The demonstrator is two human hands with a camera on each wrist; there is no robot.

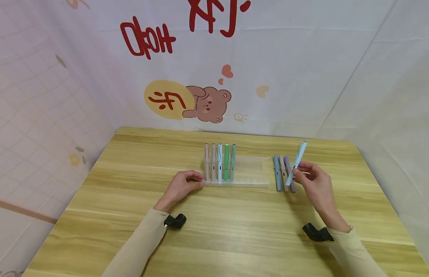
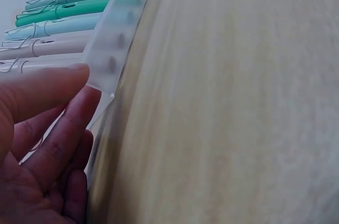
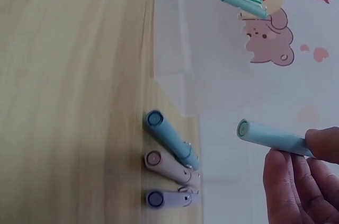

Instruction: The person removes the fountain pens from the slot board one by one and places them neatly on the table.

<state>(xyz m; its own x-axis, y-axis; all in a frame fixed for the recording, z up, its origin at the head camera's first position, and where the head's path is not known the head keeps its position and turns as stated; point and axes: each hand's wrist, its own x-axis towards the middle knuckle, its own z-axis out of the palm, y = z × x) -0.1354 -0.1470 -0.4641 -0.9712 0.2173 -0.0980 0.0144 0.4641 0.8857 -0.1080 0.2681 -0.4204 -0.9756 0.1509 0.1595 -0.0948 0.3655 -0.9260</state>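
Note:
A clear plastic pen rack (image 1: 247, 185) lies on the table with several pens in a row at its left, from greyish pink through light blue to the green pen (image 1: 226, 163) and a teal one. My left hand (image 1: 181, 187) pinches the rack's left end, thumb on the front corner (image 2: 100, 78). Above the table at the right, my right hand (image 1: 317, 189) pinches a light blue pen (image 3: 270, 136) between thumb and fingers, its cap upward and tilted. Just below that pen lie a blue pen (image 1: 277, 175), a beige pen (image 3: 167, 164) and a purple pen (image 3: 172, 198).
The wooden table (image 1: 231, 234) extends to a white cloth backdrop (image 1: 287, 57) printed with a bear and red characters. Another cloth wall (image 1: 34, 96) stands at the left. Black wrist cameras sit on both sleeves.

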